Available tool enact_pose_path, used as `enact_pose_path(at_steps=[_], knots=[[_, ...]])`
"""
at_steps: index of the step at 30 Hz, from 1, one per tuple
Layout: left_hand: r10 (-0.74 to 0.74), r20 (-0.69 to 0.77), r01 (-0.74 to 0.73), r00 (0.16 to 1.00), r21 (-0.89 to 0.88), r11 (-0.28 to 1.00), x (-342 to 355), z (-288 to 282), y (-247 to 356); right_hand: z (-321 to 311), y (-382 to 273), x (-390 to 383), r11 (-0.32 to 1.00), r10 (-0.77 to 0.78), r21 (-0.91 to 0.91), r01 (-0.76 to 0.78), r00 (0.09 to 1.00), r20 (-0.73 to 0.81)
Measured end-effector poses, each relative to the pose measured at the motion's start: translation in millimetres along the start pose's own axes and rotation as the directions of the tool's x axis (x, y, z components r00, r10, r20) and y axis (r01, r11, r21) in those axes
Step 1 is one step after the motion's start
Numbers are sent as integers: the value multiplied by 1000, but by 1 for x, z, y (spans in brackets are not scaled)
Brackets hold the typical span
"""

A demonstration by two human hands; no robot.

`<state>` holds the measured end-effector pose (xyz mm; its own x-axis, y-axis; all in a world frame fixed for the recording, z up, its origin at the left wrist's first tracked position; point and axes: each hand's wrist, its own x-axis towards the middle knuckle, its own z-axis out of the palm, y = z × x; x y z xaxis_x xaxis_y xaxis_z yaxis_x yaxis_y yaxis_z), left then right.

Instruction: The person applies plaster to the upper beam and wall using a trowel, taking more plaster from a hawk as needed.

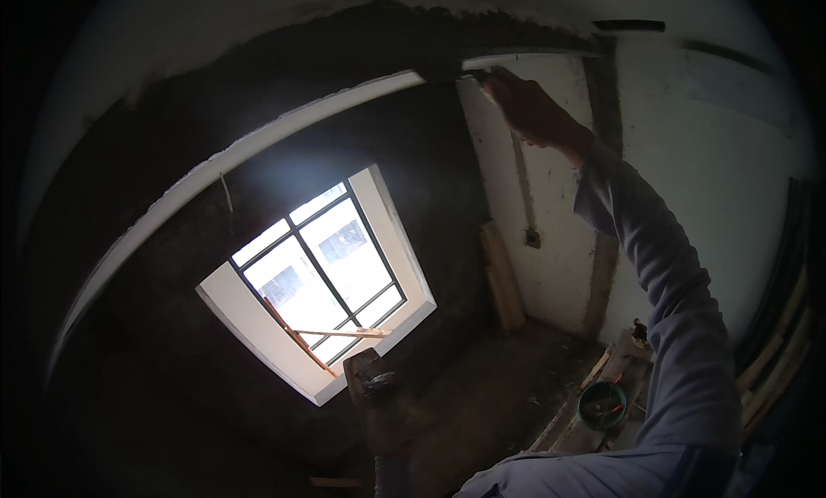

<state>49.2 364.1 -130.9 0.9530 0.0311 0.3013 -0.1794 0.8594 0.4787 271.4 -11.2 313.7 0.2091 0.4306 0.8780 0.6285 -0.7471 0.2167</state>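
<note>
My right hand (535, 113) is raised to the top of the wall, where the white plaster meets a dark wet band under the ceiling. It is shut on a dark flat trowel (447, 73) whose blade points left along that band. The grey-blue sleeve (662, 266) runs down to the lower right. My left hand (391, 429) is a dim shape low in the middle, gripping from below a small tilted board (366, 373) with a lump of dark mortar on it.
A bright window (323, 274) with dark bars sits in the dark rough wall, thin wooden sticks (335, 335) leaning across it. Planks (503, 279) lean in the corner. On the floor at the lower right are boards and a green bowl (602, 403).
</note>
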Motion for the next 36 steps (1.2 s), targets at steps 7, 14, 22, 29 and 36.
enact_pose_path(at_steps=[7, 14, 22, 29, 36], knots=[[29, 39, -28, 999, -26, 999, 18, 22, 8, 2, 20, -20, 219, 546, 698, -682, 678, 491], [-24, 86, 28, 996, -43, 999, 36, 24, 11, 35, -64, 27, 870, -30, 423, 253, 883, -468], [-23, 87, 30, 996, -85, 996, 29, 17, 13, 28, -47, 14, 952, -93, 280, 124, 988, -123], [-117, 280, 187, 953, -238, 953, 32, 8, 20, 6, -3, -14, 204, 553, 705, -679, 674, 489], [-64, 46, 75, 997, -296, 952, -1, -34, 26, -19, -131, -16, -443, -21, 779, -443, 874, 485]])
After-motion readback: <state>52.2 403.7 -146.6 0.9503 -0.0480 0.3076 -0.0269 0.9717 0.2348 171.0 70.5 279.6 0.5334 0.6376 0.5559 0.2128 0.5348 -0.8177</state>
